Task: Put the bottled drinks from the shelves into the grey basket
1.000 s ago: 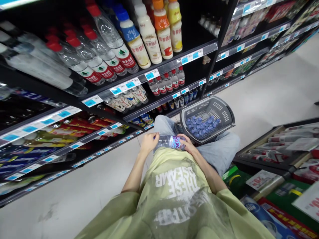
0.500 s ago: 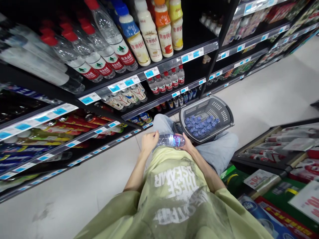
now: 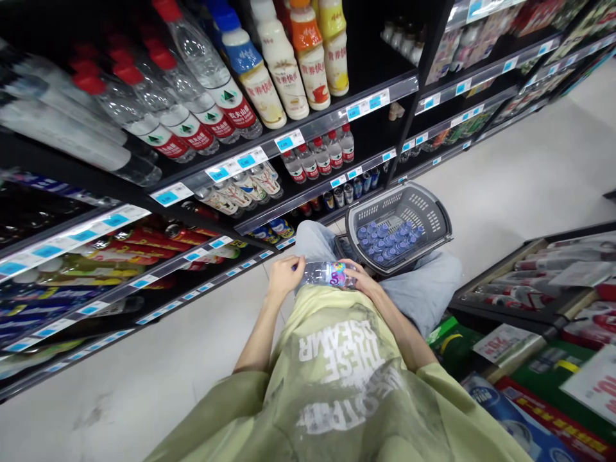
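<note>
A clear plastic bottle with a colourful purple, pink and blue label [image 3: 332, 274] lies sideways across my lap, just above the hem of my shirt. My left hand [image 3: 285, 274] is closed on its left end, thumb and fingers together; that end is hidden by the fingers. The other end is held by my right hand [image 3: 359, 279], with its fingers over the bottle's side beside the label. Just beyond my right hand a grey basket [image 3: 436, 208] rests against my legs. Inside stand several bottles with blue caps [image 3: 385, 240].
Shelves [image 3: 337, 119] on the left and ahead carry red-capped water bottles [image 3: 212, 83], milk drinks [image 3: 282, 64] and cans. Stacked cartons [image 3: 539, 366] and a low bin of bottles [image 3: 539, 273] stand close on the right. Pale tiled floor [image 3: 510, 173] shows beyond the basket.
The bottle has turned about its long axis, so a different part of its label faces up. My right hand's fingers have shifted over its side. The basket has stayed put.
</note>
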Tool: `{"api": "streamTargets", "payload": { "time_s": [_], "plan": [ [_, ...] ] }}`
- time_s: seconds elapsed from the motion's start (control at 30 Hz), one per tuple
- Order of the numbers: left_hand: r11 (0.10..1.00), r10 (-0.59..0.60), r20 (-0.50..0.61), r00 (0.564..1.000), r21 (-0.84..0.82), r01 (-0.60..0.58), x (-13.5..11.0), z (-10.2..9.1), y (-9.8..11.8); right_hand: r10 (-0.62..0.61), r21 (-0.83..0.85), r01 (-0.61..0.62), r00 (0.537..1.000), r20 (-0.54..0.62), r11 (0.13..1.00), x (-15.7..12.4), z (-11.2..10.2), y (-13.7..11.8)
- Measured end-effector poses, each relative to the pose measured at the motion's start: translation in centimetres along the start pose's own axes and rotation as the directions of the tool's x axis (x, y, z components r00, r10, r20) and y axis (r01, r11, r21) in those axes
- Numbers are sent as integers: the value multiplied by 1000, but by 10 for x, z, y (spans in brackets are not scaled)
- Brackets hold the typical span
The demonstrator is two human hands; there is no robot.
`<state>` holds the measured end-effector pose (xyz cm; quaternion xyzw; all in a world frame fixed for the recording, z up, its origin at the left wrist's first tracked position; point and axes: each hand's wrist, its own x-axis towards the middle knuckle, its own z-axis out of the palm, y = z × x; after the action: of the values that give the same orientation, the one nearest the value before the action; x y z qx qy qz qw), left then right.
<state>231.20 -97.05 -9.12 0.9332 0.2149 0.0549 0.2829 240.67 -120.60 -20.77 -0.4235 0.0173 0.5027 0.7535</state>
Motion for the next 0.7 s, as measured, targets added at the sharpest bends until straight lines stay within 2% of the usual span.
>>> {"api": "streamTargets", "payload": {
  "time_s": [0.13,0.23,0.33,0.4,0.47,0.57,0.63,0.7],
  "plan": [
    [995,-69,-100,993,-76,62,1,6,2,-114,-32,114,993,8,993,-4,2,-5],
    [981,-158,-157,975,-136,137,4,9,1,-213,-167,214,977,23,962,-5,3,-7],
    [968,-219,-127,967,-149,200,6,11,-3,-287,-247,292,956,59,924,-3,3,-4],
    [964,-233,-103,967,-153,217,6,12,-4,-282,-221,287,958,58,932,0,3,0],
    [959,-245,-112,963,-172,224,6,13,-3,-205,-128,204,979,11,970,4,3,3],
    [952,-257,-150,955,-210,224,5,14,2,85,53,-83,995,-53,995,9,2,5],
    [953,-242,-155,958,-223,204,5,15,8,312,100,-307,949,-34,946,11,-1,5],
    [958,-208,-160,965,-232,168,5,15,13,415,87,-414,910,5,906,12,-3,3]
  ]
}}
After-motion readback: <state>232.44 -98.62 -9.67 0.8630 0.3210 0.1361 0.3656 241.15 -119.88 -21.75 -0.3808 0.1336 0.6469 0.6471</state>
